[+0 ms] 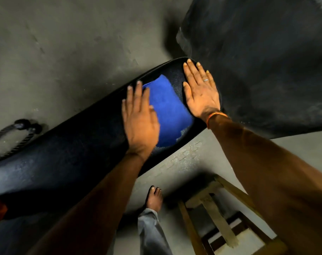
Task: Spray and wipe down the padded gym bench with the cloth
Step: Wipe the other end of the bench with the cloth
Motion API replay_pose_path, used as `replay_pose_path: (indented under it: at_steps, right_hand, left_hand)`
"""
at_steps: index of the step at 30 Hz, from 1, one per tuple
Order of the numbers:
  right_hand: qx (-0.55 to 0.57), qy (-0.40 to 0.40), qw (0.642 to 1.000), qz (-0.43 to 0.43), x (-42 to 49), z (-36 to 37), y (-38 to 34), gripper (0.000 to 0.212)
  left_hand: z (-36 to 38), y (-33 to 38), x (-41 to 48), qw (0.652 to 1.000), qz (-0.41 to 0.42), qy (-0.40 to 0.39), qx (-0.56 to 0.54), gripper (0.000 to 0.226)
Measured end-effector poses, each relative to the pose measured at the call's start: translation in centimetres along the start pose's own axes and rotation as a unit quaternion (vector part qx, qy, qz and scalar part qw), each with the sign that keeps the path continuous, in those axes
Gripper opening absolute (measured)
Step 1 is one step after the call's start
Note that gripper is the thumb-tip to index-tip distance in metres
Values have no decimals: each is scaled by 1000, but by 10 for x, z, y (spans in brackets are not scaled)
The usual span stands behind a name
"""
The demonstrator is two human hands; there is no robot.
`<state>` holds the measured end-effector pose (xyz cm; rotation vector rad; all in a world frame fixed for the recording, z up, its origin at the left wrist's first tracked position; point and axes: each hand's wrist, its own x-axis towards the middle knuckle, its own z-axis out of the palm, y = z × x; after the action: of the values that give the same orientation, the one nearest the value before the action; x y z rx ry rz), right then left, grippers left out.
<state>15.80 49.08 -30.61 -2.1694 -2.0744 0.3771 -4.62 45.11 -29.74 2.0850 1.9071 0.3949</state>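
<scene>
A black padded gym bench runs from the lower left up to the middle of the head view. A blue cloth lies flat on its far end. My left hand rests flat on the cloth's left edge, fingers spread, pressing it onto the pad. My right hand lies flat on the bare pad just right of the cloth, fingers spread, with a ring on one finger and an orange band at the wrist. No spray bottle is in view.
A large black mat or pad lies beyond the bench at the upper right. A wooden stool stands at the lower right, my bare foot next to it. A rope handle lies on the grey floor at the left.
</scene>
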Motion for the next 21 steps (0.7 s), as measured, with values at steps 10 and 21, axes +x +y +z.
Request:
replay_pose_path:
  at_steps: [10,21]
  right_hand:
    - [8,11,1000,-3,3,9,6,58]
    - [7,16,1000,-6,3,8,8,58]
  left_hand:
    - [39,34,80,995,9,-17,99,61]
    - [21,17,-3,978,141,-89,125,61]
